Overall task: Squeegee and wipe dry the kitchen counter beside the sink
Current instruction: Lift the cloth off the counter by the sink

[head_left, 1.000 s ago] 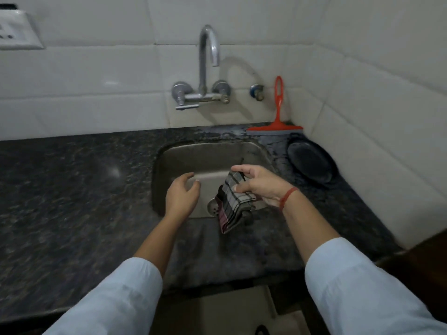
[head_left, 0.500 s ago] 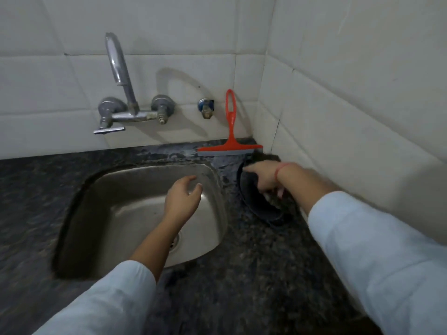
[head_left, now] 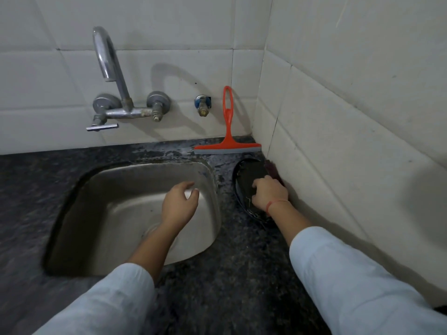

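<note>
A red squeegee (head_left: 227, 139) leans upright against the back tiles in the corner, its blade on the dark speckled counter (head_left: 237, 262). Just in front of it lies a black round dish (head_left: 244, 170). My right hand (head_left: 268, 193) rests on that dish, fingers curled on the dark checked cloth (head_left: 272, 168), which is mostly hidden under the hand; a maroon edge shows by the side wall. My left hand (head_left: 180, 201) hovers over the steel sink (head_left: 210, 175), fingers apart, holding nothing.
A chrome wall tap (head_left: 113, 93) arches over the sink's back left, with a small blue valve (head_left: 202, 105) beside the squeegee. White tiled walls close off the back and the right side. The counter behind the sink looks wet.
My right hand carried the cloth from above the sink's front edge over to the black dish in the corner and settled on it. The view swung right. The left hand stayed over the sink.
</note>
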